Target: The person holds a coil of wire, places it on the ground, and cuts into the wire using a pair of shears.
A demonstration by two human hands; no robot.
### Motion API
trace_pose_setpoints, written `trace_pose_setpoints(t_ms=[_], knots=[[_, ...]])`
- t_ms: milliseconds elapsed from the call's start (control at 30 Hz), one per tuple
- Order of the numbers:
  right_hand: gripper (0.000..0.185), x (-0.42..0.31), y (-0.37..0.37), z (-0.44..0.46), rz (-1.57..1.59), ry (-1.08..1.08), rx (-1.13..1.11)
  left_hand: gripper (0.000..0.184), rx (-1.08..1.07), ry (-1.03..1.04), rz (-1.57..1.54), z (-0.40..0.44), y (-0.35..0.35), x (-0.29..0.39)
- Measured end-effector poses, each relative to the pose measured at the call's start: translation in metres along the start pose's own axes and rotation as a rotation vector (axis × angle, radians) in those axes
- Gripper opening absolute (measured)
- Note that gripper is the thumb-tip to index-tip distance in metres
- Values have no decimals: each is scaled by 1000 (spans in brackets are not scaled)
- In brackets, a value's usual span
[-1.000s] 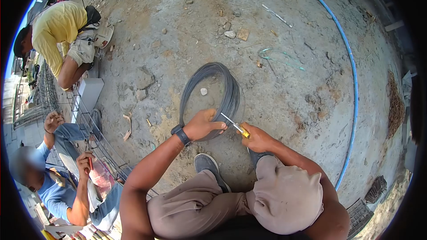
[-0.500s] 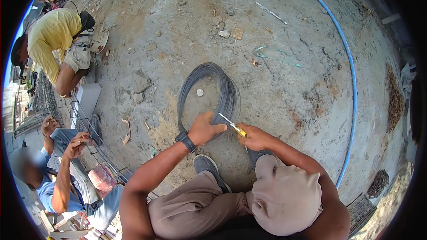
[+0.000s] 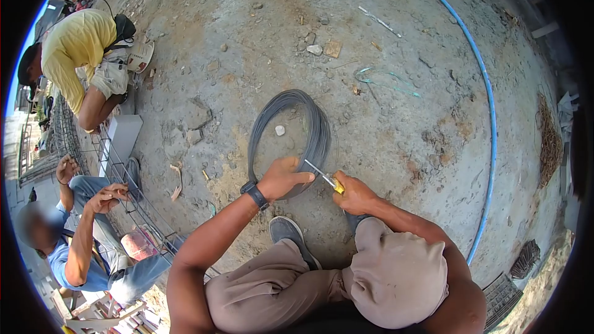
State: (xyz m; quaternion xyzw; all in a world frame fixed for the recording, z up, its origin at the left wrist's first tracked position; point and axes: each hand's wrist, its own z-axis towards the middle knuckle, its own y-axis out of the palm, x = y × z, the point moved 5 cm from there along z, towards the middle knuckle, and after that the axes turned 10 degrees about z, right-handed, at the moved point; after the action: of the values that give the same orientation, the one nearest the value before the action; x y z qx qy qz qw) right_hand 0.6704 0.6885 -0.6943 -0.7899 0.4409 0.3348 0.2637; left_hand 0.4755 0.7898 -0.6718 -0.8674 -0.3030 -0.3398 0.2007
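Observation:
A coil of thin dark wire (image 3: 258, 124) stands in front of me on the ground between my feet. My left hand (image 3: 286, 177) is closed around the coil's lower part, thumb pointing right, a dark watch (image 3: 254, 195) on that wrist. In my right hand (image 3: 356, 193) is a yellow-handled tool (image 3: 338, 186) with a slim metal shaft; its fingers are wrapped round the handle. The shaft reaches up and left across the wire's lower right side. Its exact kind is unclear, and my palm hides part of the handle.
To the left, a person in yellow (image 3: 77, 40) bends over, and another in blue (image 3: 93, 266) sits by a long rebar frame (image 3: 133, 210). A white block (image 3: 120, 139) lies beside it. A blue hose (image 3: 486, 80) runs down the right. Stones (image 3: 314, 49) and green string (image 3: 387, 83) lie ahead.
The tool's shaft has tilted slightly more downward, and my right hand has shifted a little to the right. My left hand keeps its hold on the wire. The seated person's hands have moved slightly.

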Motion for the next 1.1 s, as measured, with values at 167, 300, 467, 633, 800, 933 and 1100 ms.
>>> trace_pose_setpoints(t_ms=[167, 300, 467, 633, 800, 933, 1100], knots=[[36, 6, -1, 0, 30, -52, -49, 17, -15, 18, -160, -1, 3, -2], [41, 15, 12, 7, 58, -57, -110, 17, -50, 6, 3, 2, -3, -12], [45, 11, 14, 12, -13, -40, -147, 21, -44, -45, 193, 2, -1, -20], [45, 13, 16, 11, -7, -59, -132, 25, -66, -11, 19, 4, 2, -28], [42, 2, 9, 4, -53, -35, -102, 25, -68, -6, -108, 1, 3, -17], [40, -1, 6, -1, -94, -81, -53, 22, -46, -1, -118, 0, 4, -19], [42, -3, 1, -5, -112, -59, -47, 25, -29, -21, -88, 2, 7, -17]])
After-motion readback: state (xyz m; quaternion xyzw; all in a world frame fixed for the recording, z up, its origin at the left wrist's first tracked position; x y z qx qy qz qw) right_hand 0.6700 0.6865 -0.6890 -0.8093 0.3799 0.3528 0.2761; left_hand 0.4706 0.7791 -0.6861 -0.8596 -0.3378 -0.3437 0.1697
